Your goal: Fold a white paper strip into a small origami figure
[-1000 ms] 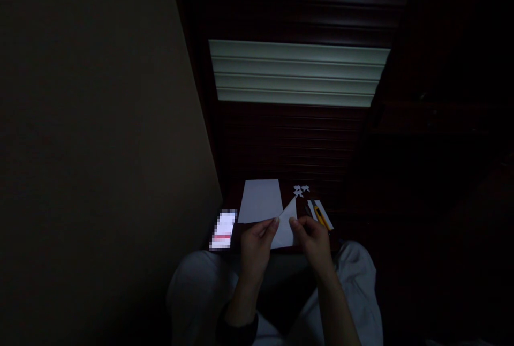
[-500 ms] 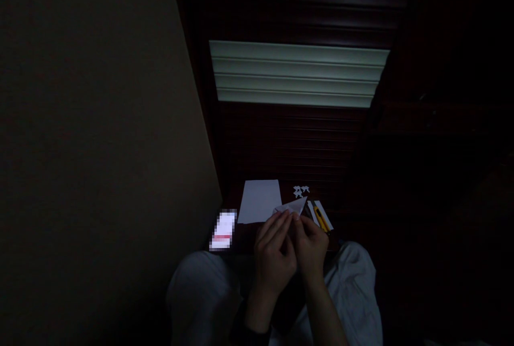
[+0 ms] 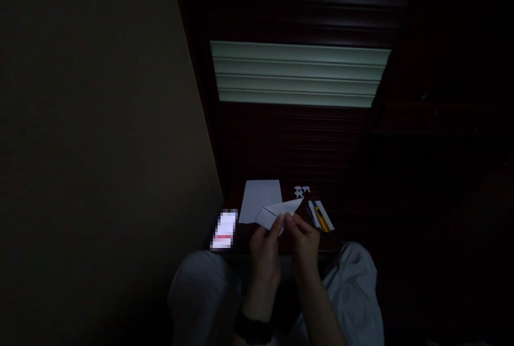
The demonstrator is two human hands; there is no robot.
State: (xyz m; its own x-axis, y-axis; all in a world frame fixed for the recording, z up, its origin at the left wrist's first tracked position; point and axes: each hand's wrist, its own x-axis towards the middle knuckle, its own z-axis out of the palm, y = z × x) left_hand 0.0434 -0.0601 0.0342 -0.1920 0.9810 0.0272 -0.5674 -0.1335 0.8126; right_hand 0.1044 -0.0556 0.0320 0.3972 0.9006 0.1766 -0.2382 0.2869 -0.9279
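A folded piece of white paper (image 3: 281,208) is held up between my two hands above the small dark table. My left hand (image 3: 265,244) pinches its lower edge, the thumb on the near face. Close beside it, my right hand (image 3: 304,238) grips the same edge farther right with thumb and fingers. The paper has a visible crease and tapers to a point at the upper right. Fingers behind the paper are hidden. A flat white sheet (image 3: 259,196) lies just beyond, partly covered by the folded piece.
Several small cut or folded white paper shapes (image 3: 299,192) lie at the table's back. A yellow utility knife (image 3: 321,218) rests on a white paper strip (image 3: 328,219) at right. A lit, blurred-out phone (image 3: 224,230) lies at left. My knees flank the table (image 3: 244,239); a wall (image 3: 120,148) stands left.
My left hand has moved from lying over the paper to pinching its lower edge. The folded paper has turned and shifted left, showing more of its face. The things on the table stay put.
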